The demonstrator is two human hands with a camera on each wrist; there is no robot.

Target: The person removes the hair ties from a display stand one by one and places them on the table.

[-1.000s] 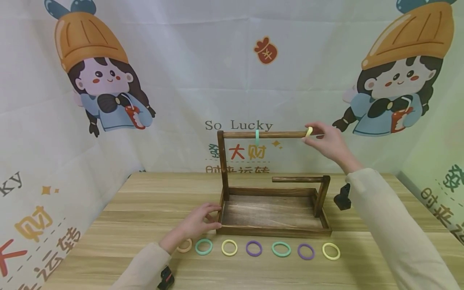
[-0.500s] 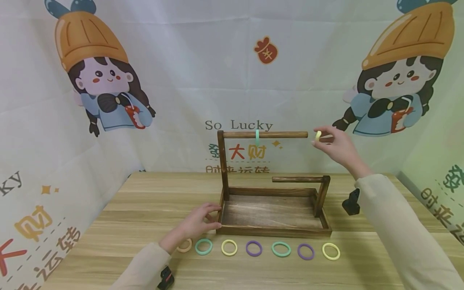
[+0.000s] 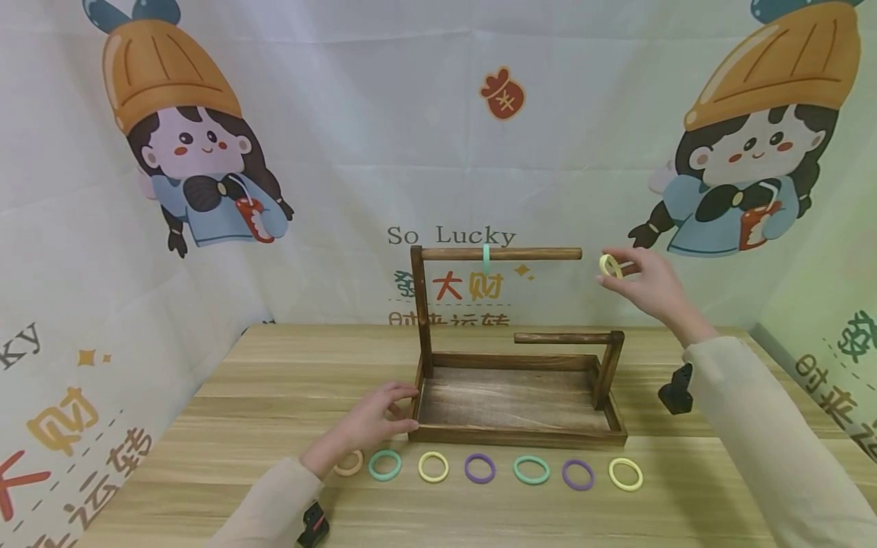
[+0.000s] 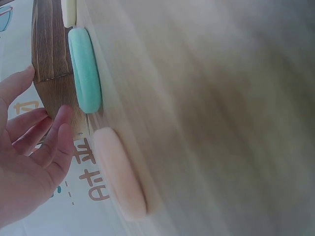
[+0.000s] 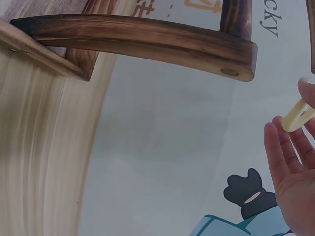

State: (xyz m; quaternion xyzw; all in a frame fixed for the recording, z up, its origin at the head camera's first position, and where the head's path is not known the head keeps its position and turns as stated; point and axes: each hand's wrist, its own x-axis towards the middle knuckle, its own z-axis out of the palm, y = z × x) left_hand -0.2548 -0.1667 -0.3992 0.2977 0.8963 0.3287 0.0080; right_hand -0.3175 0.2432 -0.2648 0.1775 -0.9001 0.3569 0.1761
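Note:
My right hand (image 3: 649, 283) pinches a pale yellow ring (image 3: 604, 266) between thumb and fingers, just right of the free end of the upper wooden bar (image 3: 537, 253). The right wrist view catches that yellow ring (image 5: 291, 120) at its right edge. A mint green ring (image 3: 486, 259) hangs on the upper bar. This bar belongs to a dark wooden rack with a tray base (image 3: 521, 438) and a lower bar (image 3: 558, 339). With relaxed fingers, my left hand (image 3: 370, 421) touches the tray's left end; the left wrist view shows its fingertips against the wood (image 4: 54, 59).
Along the tray's front lies a row of rings on the table (image 3: 226, 426): peach (image 3: 359, 455), green (image 3: 385, 477), yellow (image 3: 434, 479), purple (image 3: 479, 481), and several more to the right. A printed cloth (image 3: 342, 99) hangs behind and at both sides.
My right hand has drawn the yellow ring off the upper bar's free end, moving right and slightly down. The ring has turned to show its opening. My left hand has stayed put.

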